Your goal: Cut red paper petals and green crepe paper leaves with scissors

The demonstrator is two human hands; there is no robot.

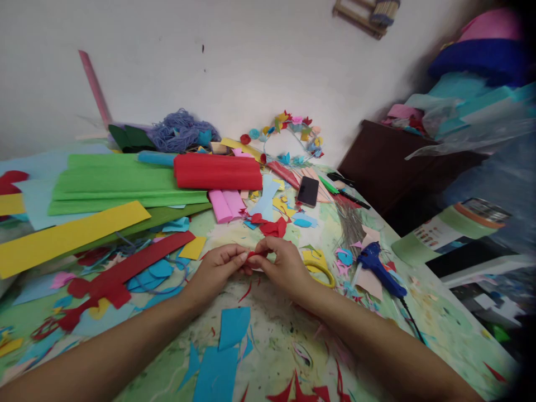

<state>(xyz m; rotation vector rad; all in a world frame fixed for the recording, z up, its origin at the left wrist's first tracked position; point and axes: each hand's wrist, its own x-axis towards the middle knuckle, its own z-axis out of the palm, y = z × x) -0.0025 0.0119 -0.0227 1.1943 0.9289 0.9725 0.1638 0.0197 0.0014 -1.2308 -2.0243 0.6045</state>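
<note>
Above the middle of the table, my left hand [224, 265] and my right hand [281, 261] meet with their fingertips almost together. Both pinch a small piece of red paper [250, 254], mostly covered by my fingers. Just beyond them lie red paper pieces [273, 226]. Yellow-handled scissors [321, 272] rest right by my right wrist, partly hidden by it. Blue paper pieces [228, 329] lie on the table nearer to me, with red pointed scraps [295, 391] at the bottom edge.
A blue glue gun [381, 268] with its cord lies at the right. Behind are a red paper roll [220, 171], green crepe paper [113, 181], a phone [308, 191] and a flower wreath [295, 159] against the wall. A green tumbler [444, 231] stands at the right edge.
</note>
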